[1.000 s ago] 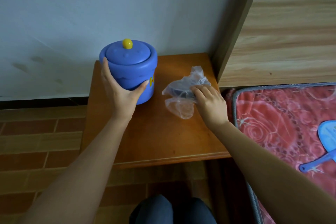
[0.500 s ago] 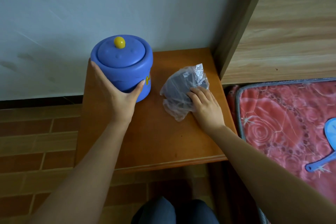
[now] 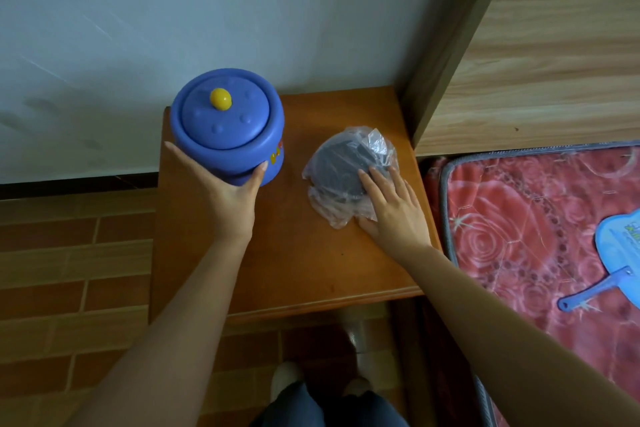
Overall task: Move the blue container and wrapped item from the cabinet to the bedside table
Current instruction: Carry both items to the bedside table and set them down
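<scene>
A blue container (image 3: 227,125) with a yellow knob on its lid stands at the back left of the wooden bedside table (image 3: 287,253). My left hand (image 3: 225,194) wraps around its near side. The wrapped item (image 3: 343,170), a dark round thing in clear plastic, lies flat on the table's right half. My right hand (image 3: 391,211) rests on its near right edge with the fingers spread flat, not gripping.
A grey wall runs behind the table. A wooden headboard (image 3: 540,55) and a bed with a red patterned mat (image 3: 540,229) border the table's right side; a blue hand fan (image 3: 620,253) lies on the mat. Brick-patterned floor (image 3: 76,270) lies left and below.
My right hand has gone from pinching the plastic wrap to lying flat on it, and the wrapped item has settled flat on the table. My left hand still holds the container.
</scene>
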`<act>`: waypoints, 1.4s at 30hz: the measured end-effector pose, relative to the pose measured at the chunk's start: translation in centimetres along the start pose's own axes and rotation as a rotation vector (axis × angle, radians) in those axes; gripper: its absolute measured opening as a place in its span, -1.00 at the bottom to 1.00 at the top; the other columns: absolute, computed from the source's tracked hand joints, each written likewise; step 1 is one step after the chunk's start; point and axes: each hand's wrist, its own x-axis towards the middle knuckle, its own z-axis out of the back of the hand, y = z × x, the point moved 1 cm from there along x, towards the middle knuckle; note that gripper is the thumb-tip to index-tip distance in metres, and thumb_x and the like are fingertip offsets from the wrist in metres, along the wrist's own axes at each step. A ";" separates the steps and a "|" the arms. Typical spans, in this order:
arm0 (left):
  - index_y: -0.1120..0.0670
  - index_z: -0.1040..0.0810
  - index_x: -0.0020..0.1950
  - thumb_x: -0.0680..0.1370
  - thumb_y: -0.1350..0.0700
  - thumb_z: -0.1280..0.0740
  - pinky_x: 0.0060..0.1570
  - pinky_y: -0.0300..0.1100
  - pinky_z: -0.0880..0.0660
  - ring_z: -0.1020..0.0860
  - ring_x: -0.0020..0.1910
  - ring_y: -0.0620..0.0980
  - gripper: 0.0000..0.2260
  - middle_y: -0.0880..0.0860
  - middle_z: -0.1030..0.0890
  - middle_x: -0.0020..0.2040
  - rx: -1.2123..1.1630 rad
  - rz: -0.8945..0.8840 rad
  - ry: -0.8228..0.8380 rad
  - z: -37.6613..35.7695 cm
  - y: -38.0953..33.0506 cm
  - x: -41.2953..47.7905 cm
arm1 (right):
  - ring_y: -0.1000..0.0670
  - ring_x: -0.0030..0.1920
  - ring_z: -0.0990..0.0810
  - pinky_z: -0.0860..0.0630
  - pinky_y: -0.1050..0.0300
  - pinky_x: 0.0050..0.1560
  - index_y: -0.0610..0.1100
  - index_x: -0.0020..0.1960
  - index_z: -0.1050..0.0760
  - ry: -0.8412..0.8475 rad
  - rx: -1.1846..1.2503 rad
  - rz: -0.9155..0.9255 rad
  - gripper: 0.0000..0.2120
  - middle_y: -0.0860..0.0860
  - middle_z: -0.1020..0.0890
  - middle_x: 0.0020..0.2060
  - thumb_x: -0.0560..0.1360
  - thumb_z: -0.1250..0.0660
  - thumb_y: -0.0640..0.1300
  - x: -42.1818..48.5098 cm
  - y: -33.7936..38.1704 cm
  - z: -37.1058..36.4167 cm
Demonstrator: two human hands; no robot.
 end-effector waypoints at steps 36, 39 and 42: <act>0.12 -0.02 0.48 0.36 0.08 -0.50 0.32 0.17 -0.32 -0.18 0.45 0.03 -0.13 0.00 -0.13 0.41 -0.007 -0.076 -0.003 -2.4 -0.7 3.2 | -0.25 0.46 0.22 -0.06 -0.18 0.41 -0.09 0.47 -0.05 0.127 0.175 -0.274 -0.41 -0.17 0.07 0.50 0.54 -0.22 -0.01 6.9 0.8 0.5; 0.13 -0.04 0.47 0.36 0.06 -0.50 0.33 0.16 -0.31 -0.17 0.45 0.01 -0.15 -0.11 -0.13 0.39 0.024 -0.099 0.002 -2.4 -0.7 3.5 | -0.25 0.46 0.22 -0.01 -0.18 0.43 -0.08 0.47 -0.03 0.133 0.154 -0.275 -0.41 -0.17 0.08 0.50 0.54 -0.21 0.00 7.7 0.5 0.5; 0.12 -0.04 0.47 0.37 0.04 -0.49 0.36 0.13 -0.27 -0.16 0.45 0.02 -0.16 -0.07 -0.13 0.40 0.072 -0.121 0.018 -2.1 -0.6 3.5 | -0.23 0.47 0.21 0.05 -0.15 0.44 -0.06 0.48 -0.02 0.131 0.118 -0.263 -0.41 -0.16 0.08 0.50 0.55 -0.19 0.02 7.7 0.3 0.7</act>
